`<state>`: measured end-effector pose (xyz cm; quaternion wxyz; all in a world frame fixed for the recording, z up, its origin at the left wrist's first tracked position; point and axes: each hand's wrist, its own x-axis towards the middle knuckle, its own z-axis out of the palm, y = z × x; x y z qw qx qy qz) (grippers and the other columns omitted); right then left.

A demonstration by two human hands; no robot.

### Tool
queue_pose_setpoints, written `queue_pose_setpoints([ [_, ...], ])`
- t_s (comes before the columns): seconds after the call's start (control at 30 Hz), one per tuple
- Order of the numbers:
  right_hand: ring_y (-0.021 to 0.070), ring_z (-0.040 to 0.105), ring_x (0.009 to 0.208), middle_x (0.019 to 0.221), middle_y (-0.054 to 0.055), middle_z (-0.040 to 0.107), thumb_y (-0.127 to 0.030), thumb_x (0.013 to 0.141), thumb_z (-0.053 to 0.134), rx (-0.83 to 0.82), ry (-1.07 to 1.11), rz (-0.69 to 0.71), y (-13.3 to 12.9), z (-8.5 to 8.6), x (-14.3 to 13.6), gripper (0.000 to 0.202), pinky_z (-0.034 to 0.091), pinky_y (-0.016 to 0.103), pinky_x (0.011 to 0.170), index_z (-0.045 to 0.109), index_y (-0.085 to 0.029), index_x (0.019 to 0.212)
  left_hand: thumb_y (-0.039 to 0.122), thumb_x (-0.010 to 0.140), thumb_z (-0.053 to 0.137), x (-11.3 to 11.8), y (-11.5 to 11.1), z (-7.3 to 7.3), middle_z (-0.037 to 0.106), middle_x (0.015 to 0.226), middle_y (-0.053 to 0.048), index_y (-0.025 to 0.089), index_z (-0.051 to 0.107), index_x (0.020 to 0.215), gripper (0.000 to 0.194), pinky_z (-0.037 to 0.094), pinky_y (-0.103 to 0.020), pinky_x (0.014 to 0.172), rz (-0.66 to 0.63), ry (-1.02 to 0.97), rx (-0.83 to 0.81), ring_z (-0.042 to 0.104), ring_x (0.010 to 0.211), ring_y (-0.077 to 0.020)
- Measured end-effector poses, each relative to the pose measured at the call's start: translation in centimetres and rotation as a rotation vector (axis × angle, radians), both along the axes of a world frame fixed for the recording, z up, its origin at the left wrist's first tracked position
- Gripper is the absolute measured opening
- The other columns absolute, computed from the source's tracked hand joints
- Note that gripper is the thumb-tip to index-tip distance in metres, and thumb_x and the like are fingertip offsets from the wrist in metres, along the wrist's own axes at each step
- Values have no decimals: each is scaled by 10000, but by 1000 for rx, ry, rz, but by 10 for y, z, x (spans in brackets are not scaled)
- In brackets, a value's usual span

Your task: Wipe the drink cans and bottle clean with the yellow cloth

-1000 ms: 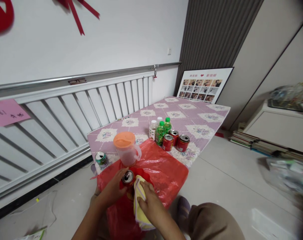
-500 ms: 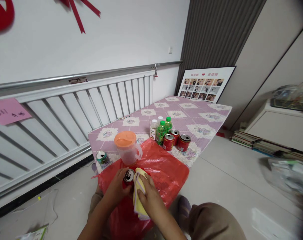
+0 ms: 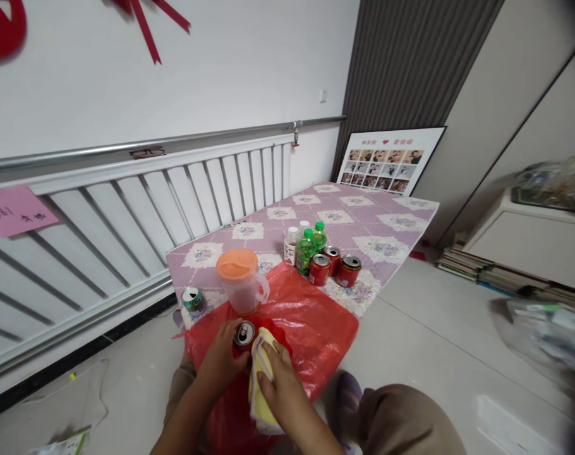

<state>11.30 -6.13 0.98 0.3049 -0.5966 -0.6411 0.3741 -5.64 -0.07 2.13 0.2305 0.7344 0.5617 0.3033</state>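
Observation:
An opened red can (image 3: 244, 333) is upright in my left hand (image 3: 223, 354), whose fingers wrap its left side. My right hand (image 3: 280, 379) grips a folded yellow cloth (image 3: 261, 404) with a pale purple edge, close against the can's right side. Both hands are over a red plastic sheet (image 3: 316, 316) at the near end of the table. Just beyond the can stands a clear jug (image 3: 242, 294) with an orange lid. Part of a red, wavy-edged object (image 3: 280, 338) shows behind the cloth; the hands hide the rest.
A green can (image 3: 193, 301) stands left of the jug. Right of it are green-capped bottles (image 3: 305, 253), white-capped bottles (image 3: 290, 245) and three red cans (image 3: 348, 272). A white radiator (image 3: 221, 189) runs along the wall behind the floral tablecloth (image 3: 335, 217).
My right hand and the yellow cloth have shifted slightly down and left along the can's side. More of the wavy red object shows. My left hand has barely moved.

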Motion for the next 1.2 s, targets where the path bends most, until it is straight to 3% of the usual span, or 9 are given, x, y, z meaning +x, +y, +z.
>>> queue_pose_setpoints([
  [0.33, 267, 356, 1402, 1515, 138, 372, -172, 820, 530, -31, -21, 41, -27, -8, -6, 603, 301, 402, 1150, 458, -195, 1418, 175, 673, 651, -3, 1, -3, 596, 1230, -117, 185, 522, 1223, 564, 455, -476, 1036, -19, -31, 29, 575, 1174, -270],
  [0.57, 227, 430, 1343, 1432, 117, 465, -134, 779, 518, 99, 101, -30, 5, -12, 1, 595, 310, 404, 1143, 496, -195, 1371, 124, 661, 642, -3, 0, -6, 587, 1226, -109, 199, 516, 1217, 575, 444, -482, 1039, -20, -45, 38, 569, 1167, -264],
  [0.73, 220, 428, 1337, 1412, 128, 472, -158, 798, 500, 156, 96, -52, 29, -8, 3, 558, 300, 390, 1148, 503, -163, 1356, 77, 627, 630, -1, -2, 1, 593, 1191, -103, 182, 530, 1187, 579, 439, -452, 1034, -18, -51, 16, 568, 1151, -257],
  [0.9, 225, 413, 1351, 1437, 129, 440, -152, 802, 502, 168, 91, -64, 25, -14, 0, 574, 299, 391, 1148, 477, -171, 1375, 115, 659, 661, 5, -9, 10, 581, 1150, -90, 180, 536, 1162, 522, 459, -420, 975, 58, -8, -24, 579, 1097, -251],
  [1.07, 221, 433, 1332, 1411, 128, 467, -148, 798, 508, 170, 100, -59, 20, -23, 2, 567, 319, 396, 1138, 490, -177, 1364, 174, 673, 700, 5, -9, 10, 591, 1101, -64, 202, 542, 1113, 468, 461, -397, 946, 99, 44, -36, 590, 1054, -242],
  [1.2, 223, 413, 1348, 1417, 120, 469, -149, 791, 518, 162, 87, -55, 23, -24, 5, 577, 308, 406, 1142, 489, -187, 1366, 144, 621, 699, -4, -1, 8, 553, 1288, -105, 214, 479, 1264, 683, 394, -461, 1062, -11, 22, -37, 509, 1243, -283],
])
